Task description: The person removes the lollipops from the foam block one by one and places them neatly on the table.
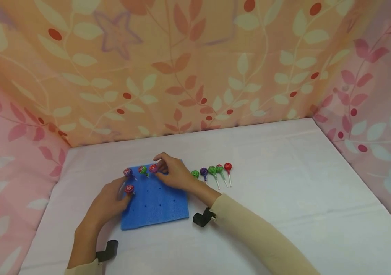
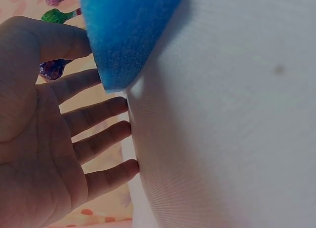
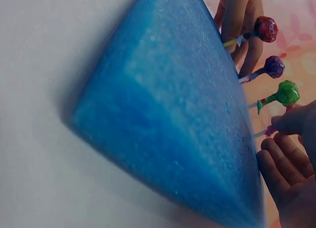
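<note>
A thick blue foam block (image 1: 157,215) with small holes lies on the white table. My right hand (image 1: 178,173) pinches a pink lollipop (image 1: 153,168) by its wrapper below the candy; the stick (image 3: 259,133) meets the foam top at the far row. Left of it, a green lollipop (image 1: 142,169) and a purple lollipop (image 1: 128,172) stand in the same row. Nearer stands a red lollipop (image 1: 129,189). My left hand (image 1: 107,202) rests against the block's left side, fingers straight and spread, fingertips at the table, thumb at the foam's edge beside the red lollipop.
Several lollipops lie in a row right of the block, among them a purple one (image 1: 203,172) and a red one (image 1: 227,167); my right forearm partly covers the row. Floral cloth (image 1: 188,76) walls the table's back and sides. Black cameras (image 1: 202,218) sit at both wrists.
</note>
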The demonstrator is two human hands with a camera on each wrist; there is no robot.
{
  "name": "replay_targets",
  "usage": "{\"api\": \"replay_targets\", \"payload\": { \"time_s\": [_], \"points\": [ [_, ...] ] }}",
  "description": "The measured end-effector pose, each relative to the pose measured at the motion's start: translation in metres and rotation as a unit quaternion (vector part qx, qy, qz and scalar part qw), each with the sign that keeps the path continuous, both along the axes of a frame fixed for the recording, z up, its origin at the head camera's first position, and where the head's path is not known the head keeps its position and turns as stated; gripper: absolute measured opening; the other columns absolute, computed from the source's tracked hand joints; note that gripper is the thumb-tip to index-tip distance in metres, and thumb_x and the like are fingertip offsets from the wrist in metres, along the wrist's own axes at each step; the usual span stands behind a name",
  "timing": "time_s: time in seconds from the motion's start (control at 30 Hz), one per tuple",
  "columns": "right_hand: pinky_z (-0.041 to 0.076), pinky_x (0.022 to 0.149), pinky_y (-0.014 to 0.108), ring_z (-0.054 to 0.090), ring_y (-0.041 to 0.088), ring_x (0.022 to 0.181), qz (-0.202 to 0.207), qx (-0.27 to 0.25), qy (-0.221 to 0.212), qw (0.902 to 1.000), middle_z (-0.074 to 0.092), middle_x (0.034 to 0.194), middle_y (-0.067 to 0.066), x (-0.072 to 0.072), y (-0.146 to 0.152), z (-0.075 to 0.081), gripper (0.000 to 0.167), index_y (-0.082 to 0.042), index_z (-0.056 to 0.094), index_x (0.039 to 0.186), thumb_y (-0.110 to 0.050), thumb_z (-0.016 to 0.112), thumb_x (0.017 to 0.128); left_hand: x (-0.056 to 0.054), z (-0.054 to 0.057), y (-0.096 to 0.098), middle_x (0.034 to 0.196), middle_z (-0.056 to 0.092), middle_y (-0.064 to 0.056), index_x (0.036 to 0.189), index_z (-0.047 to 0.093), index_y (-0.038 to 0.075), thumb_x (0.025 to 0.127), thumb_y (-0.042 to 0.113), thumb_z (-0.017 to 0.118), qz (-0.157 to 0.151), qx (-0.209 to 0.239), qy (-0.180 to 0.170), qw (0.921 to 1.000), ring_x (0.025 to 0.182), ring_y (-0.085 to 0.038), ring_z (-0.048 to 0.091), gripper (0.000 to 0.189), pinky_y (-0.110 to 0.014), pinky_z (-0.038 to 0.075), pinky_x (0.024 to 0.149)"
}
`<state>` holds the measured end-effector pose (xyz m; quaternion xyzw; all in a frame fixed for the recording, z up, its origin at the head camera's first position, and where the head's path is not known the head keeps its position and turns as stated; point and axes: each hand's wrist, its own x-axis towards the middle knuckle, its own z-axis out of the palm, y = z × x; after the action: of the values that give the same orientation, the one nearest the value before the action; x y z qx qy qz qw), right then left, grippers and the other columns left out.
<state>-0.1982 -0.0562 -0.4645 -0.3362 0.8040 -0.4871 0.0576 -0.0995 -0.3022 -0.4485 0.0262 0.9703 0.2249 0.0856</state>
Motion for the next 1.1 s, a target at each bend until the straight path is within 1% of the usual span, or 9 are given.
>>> {"api": "replay_targets", "payload": {
  "time_s": [0.13, 0.23, 0.47, 0.57, 0.67, 0.83, 1.0, 1.1],
  "points": [
    [0.065, 0.093, 0.031, 0.077, 0.023, 0.101, -0.014, -0.010, 0.010, 0.9998, 0.079, 0.109, 0.015, 0.002, -0.003, -0.001, 0.036, -0.002, 0.062, 0.128, -0.003, 0.074, 0.095, 0.000, -0.001, 0.000, 0.156, 0.051, -0.032, 0.156, 0.044, -0.005, 0.099, 0.021, 0.065, -0.003, 0.005, 0.007, 1.0000, 0.146, -0.057, 0.045, 0.066, -0.074, 0.037, 0.119],
    [0.064, 0.092, 0.028, 0.077, 0.021, 0.099, -0.028, -0.002, 0.012, 0.9995, 0.079, 0.109, 0.012, 0.004, -0.004, -0.003, 0.031, -0.005, 0.063, 0.126, -0.005, 0.073, 0.097, 0.000, -0.002, 0.000, 0.156, 0.051, -0.032, 0.155, 0.045, -0.005, 0.099, 0.021, 0.065, -0.005, 0.008, 0.012, 0.9999, 0.146, -0.056, 0.046, 0.065, -0.074, 0.037, 0.119],
    [0.062, 0.087, 0.022, 0.076, 0.018, 0.095, -0.050, 0.004, 0.023, 0.9985, 0.079, 0.107, 0.010, 0.007, -0.005, -0.007, 0.030, -0.008, 0.064, 0.127, -0.007, 0.073, 0.098, 0.000, -0.001, 0.000, 0.155, 0.052, -0.032, 0.155, 0.045, -0.006, 0.099, 0.022, 0.065, -0.006, 0.009, 0.016, 0.9998, 0.145, -0.057, 0.047, 0.065, -0.073, 0.038, 0.119],
    [0.061, 0.086, 0.020, 0.076, 0.018, 0.094, -0.054, 0.005, 0.027, 0.9981, 0.079, 0.107, 0.009, 0.010, -0.007, -0.007, 0.030, -0.009, 0.064, 0.127, -0.007, 0.072, 0.099, 0.001, -0.001, -0.001, 0.155, 0.052, -0.032, 0.155, 0.044, -0.005, 0.099, 0.022, 0.065, -0.004, 0.008, 0.012, 0.9999, 0.145, -0.056, 0.046, 0.066, -0.074, 0.038, 0.118],
    [0.060, 0.085, 0.018, 0.075, 0.018, 0.094, -0.054, 0.004, 0.022, 0.9983, 0.079, 0.109, 0.009, 0.013, -0.008, -0.006, 0.030, -0.009, 0.064, 0.128, -0.007, 0.071, 0.099, 0.002, -0.002, -0.002, 0.155, 0.052, -0.032, 0.155, 0.044, -0.006, 0.099, 0.022, 0.066, -0.003, 0.005, 0.010, 0.9999, 0.145, -0.057, 0.047, 0.067, -0.074, 0.038, 0.118],
    [0.060, 0.086, 0.019, 0.075, 0.019, 0.094, -0.057, -0.018, 0.010, 0.9982, 0.079, 0.110, 0.010, 0.016, -0.008, -0.003, 0.030, -0.009, 0.064, 0.129, -0.005, 0.070, 0.099, 0.003, -0.002, -0.002, 0.154, 0.052, -0.032, 0.155, 0.044, -0.006, 0.099, 0.021, 0.065, -0.004, 0.004, 0.013, 0.9999, 0.144, -0.057, 0.047, 0.066, -0.074, 0.038, 0.118],
    [0.064, 0.091, 0.025, 0.076, 0.021, 0.100, -0.064, -0.048, 0.008, 0.9967, 0.078, 0.111, 0.010, 0.017, -0.006, 0.001, 0.030, -0.008, 0.064, 0.129, -0.003, 0.068, 0.099, 0.003, -0.001, 0.000, 0.154, 0.053, -0.032, 0.155, 0.044, -0.006, 0.099, 0.021, 0.066, -0.004, 0.004, 0.014, 0.9999, 0.144, -0.057, 0.047, 0.066, -0.074, 0.039, 0.118],
    [0.064, 0.091, 0.024, 0.077, 0.022, 0.103, -0.071, -0.066, 0.007, 0.9953, 0.078, 0.112, 0.011, 0.018, -0.005, 0.003, 0.030, -0.008, 0.064, 0.129, -0.003, 0.068, 0.100, 0.003, 0.000, 0.000, 0.154, 0.053, -0.032, 0.155, 0.044, -0.006, 0.099, 0.021, 0.066, -0.004, 0.004, 0.017, 0.9998, 0.144, -0.057, 0.047, 0.066, -0.074, 0.039, 0.118]
  ]
}}
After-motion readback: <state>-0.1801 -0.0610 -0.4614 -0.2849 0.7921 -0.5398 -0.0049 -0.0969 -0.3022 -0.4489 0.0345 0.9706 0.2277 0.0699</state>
